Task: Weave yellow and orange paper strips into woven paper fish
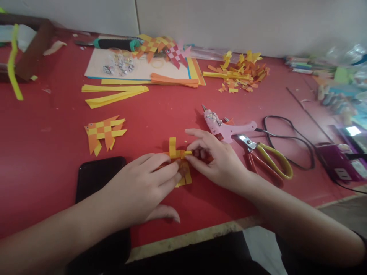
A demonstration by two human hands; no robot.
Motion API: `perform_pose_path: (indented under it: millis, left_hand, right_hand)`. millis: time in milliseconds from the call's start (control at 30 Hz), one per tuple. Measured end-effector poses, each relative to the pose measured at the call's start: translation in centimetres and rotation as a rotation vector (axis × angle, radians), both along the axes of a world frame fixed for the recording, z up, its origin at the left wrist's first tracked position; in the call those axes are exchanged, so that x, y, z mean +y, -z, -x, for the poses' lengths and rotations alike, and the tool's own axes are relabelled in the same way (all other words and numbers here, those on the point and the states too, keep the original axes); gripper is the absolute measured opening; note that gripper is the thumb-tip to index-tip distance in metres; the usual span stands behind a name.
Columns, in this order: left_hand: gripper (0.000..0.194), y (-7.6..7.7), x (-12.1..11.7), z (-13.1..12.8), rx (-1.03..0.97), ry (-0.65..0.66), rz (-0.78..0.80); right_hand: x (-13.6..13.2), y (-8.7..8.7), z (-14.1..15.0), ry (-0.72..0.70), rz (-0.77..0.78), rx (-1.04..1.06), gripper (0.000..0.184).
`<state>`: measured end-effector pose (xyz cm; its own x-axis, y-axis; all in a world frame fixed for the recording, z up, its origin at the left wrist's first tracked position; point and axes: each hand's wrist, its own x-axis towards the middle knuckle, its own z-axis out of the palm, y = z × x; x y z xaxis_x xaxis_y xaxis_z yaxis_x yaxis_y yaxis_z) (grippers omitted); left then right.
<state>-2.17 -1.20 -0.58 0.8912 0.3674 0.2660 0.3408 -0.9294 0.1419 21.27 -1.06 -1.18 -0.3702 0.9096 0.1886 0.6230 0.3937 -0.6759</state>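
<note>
Yellow and orange paper strips [172, 148], woven together, lie on the red table under both hands. My left hand [149, 179] holds this small weave down with bent fingers, its thumb apart and lower. Between thumb and fingers, my right hand [212, 152] pinches the end of a yellow strip at the weave's right side. Part of the weave is hidden by my left fingers. To the left lies a woven paper fish [104, 131] in orange and yellow. A black phone [99, 173] rests partly under my left forearm.
A pink glue gun [219, 124] and wire-cutting pliers [263, 152] lie right of my hands, near a black cable [289, 120]. Behind are yellow strips [114, 95], orange strips [174, 79], paper scraps [243, 72], a pink fish [176, 55] and a cutter knife [114, 44].
</note>
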Motion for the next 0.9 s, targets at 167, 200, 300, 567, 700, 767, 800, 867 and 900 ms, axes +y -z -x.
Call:
perform_pose_path:
  millis: [167,200,300,567,700,767,800,867,900]
  left_hand:
    - [0.071,-0.13,-0.01,-0.01,-0.007,0.002,-0.002]
    - [0.072,-0.15,-0.02,0.0,-0.007,0.003,-0.002]
    - [0.071,-0.18,-0.02,0.01,-0.008,0.001,0.002]
    - [0.072,-0.19,-0.1,0.04,0.001,0.006,-0.012]
    - [0.073,-0.32,-0.04,0.01,-0.002,0.0,-0.018]
    - [0.073,-0.37,0.01,-0.04,-0.005,-0.002,-0.023]
    - [0.073,-0.39,0.04,-0.07,-0.006,-0.001,-0.023]
    - [0.072,-0.38,0.08,-0.1,-0.006,0.002,-0.022]
    - [0.072,-0.36,0.08,-0.1,-0.006,0.0,-0.019]
  right_hand:
    - [0.0,0.13,0.19,0.035,-0.004,0.0,0.045]
    - [-0.02,0.14,0.21,0.042,-0.004,-0.002,0.045]
    - [-0.06,0.12,0.25,0.059,0.005,-0.007,0.045]
    - [-0.01,0.16,0.28,0.076,0.024,-0.002,0.047]
    - [0.01,0.28,0.34,0.085,0.032,0.013,0.048]
    - [0.05,0.33,0.34,0.089,0.027,0.015,0.048]
    - [0.07,0.35,0.34,0.089,0.021,0.015,0.047]
    - [0.11,0.37,0.35,0.094,0.009,0.012,0.047]
    - [0.13,0.38,0.36,0.098,0.004,0.01,0.046]
